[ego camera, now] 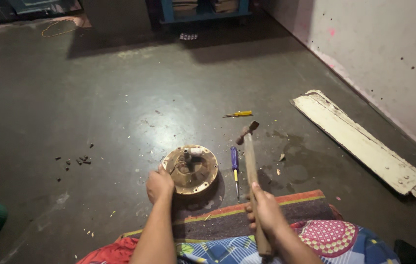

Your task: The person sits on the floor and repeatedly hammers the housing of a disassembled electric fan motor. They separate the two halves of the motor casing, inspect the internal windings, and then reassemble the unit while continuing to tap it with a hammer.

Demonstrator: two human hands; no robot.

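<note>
Down on the floor, the left hand (159, 184) gripped the near-left rim of a rusty round metal housing (190, 169); the right hand (265, 209), fingers clamped, held a wooden-handled hammer (250, 157) just right of it; a purple screwdriver (235, 162) lay between.

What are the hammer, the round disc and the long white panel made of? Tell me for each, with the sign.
Hammer: pale wooden handle with visible grain-like tone, dark, probably metal head.
Round rusty disc: likely metal, brown rust patches, dull finish.
Long white panel: probably painted sheet metal, chipped, dirty paint, bolts at one end.
</note>
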